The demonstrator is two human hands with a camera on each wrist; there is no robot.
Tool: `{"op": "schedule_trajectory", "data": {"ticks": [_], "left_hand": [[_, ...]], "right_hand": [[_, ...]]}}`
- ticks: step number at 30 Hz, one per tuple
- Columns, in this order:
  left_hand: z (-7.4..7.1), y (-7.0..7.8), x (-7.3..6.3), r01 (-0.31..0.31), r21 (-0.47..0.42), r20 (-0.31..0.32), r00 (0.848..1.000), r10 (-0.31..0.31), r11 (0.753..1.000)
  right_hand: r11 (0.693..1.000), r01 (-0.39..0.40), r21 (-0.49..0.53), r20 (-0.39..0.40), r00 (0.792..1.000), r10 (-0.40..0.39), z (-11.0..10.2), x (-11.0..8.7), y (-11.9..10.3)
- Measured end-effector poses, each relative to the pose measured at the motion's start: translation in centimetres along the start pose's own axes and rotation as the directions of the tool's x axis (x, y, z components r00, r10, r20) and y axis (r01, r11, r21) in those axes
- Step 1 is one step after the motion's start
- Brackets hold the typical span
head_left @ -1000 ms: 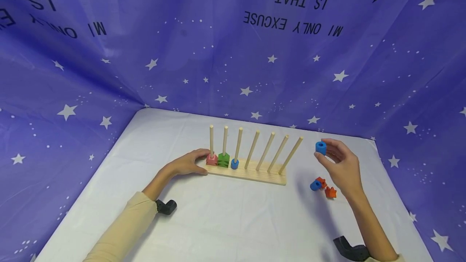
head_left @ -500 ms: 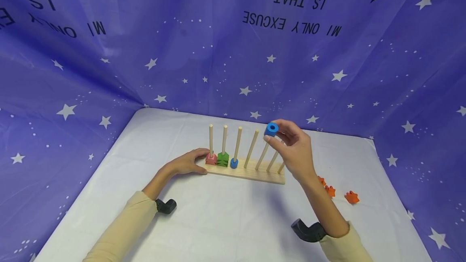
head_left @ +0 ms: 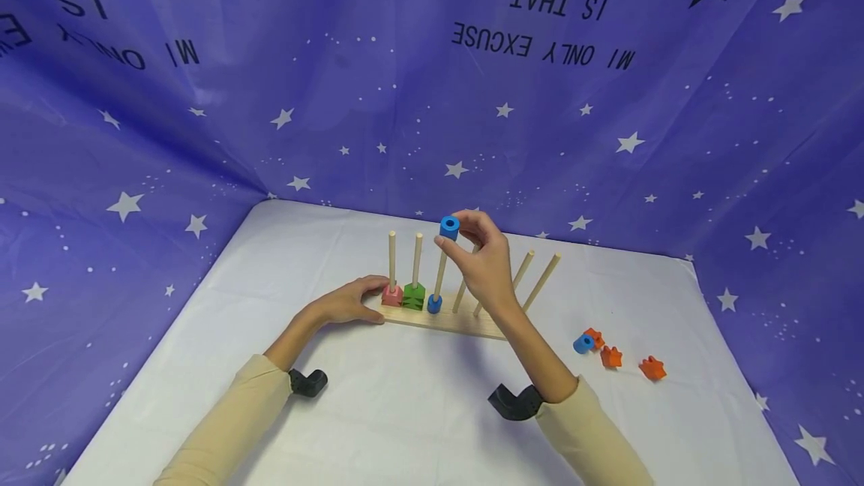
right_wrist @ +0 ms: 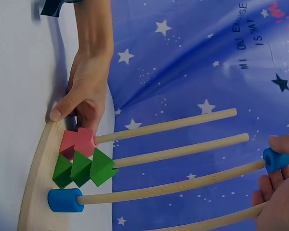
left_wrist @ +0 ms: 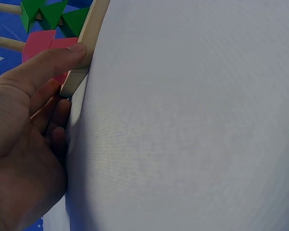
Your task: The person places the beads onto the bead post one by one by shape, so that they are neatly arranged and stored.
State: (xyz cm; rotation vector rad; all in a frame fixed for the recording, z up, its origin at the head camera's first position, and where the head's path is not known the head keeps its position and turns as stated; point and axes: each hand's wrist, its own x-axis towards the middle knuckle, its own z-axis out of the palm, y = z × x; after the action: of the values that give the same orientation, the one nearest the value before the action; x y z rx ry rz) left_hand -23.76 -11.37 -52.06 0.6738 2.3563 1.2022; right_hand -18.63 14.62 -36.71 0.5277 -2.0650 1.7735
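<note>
My right hand [head_left: 487,257] pinches a blue cylinder bead [head_left: 449,228] with its hole facing up. The bead is at the top of the third peg [right_wrist: 178,186]; whether the peg tip has entered the hole I cannot tell. My left hand [head_left: 347,301] grips the left end of the wooden peg board [left_wrist: 94,33], thumb on the front edge and fingers behind. Pink blocks [right_wrist: 78,142] sit on the first peg and green blocks [right_wrist: 82,168] on the second. Another blue bead [right_wrist: 66,200] lies at the foot of the third peg.
Right of the board, a loose blue bead [head_left: 583,343] lies by an orange star bead [head_left: 595,337]. Two more orange pieces, one star bead [head_left: 611,357] and another star bead [head_left: 652,367], lie nearby. Bare pegs [head_left: 542,282] rise at the board's right. Starred purple cloth [head_left: 378,133] stands behind the table.
My right hand has carried the blue bead leftward from beside the loose beads, across the right-hand pegs, to the third peg's top. My left hand has stayed on the board's end.
</note>
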Motion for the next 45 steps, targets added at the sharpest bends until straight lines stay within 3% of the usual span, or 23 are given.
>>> {"op": "schedule_trajectory", "data": {"ticks": [8,14,21,26,34,42,45], "left_hand": [[0.1,-0.1,-0.1,0.005,-0.011,-0.001,1.0,-0.005,1.0],[0.0,-0.1,-0.1,0.01,-0.016,0.0,1.0,-0.01,1.0],[0.0,0.0,-0.1,0.008,-0.012,0.0,1.0,-0.008,1.0],[-0.1,0.0,-0.1,0.011,-0.005,0.001,1.0,-0.011,1.0],[-0.1,0.1,-0.2,0.02,-0.02,0.004,1.0,-0.02,1.0],[-0.1,0.2,-0.1,0.031,-0.031,0.008,0.999,-0.031,0.999],[0.0,0.1,-0.1,0.033,-0.031,0.01,0.999,-0.032,0.999]], "right_hand": [[0.992,-0.127,0.004,-0.038,0.991,0.127,0.6,-0.7,1.6],[0.98,-0.183,0.082,-0.075,0.979,0.189,1.1,-1.6,3.3],[0.941,-0.328,0.082,-0.073,0.94,0.334,1.6,-3.7,6.3],[0.919,-0.39,0.053,-0.071,0.917,0.393,2.1,-5.5,8.8],[0.883,-0.469,0.034,-0.043,0.882,0.47,2.6,-7.0,7.9],[0.867,-0.499,0.005,0.002,0.867,0.499,2.2,-8.0,12.2],[0.857,-0.515,-0.014,0.066,0.855,0.514,1.2,-8.6,11.8]]}}
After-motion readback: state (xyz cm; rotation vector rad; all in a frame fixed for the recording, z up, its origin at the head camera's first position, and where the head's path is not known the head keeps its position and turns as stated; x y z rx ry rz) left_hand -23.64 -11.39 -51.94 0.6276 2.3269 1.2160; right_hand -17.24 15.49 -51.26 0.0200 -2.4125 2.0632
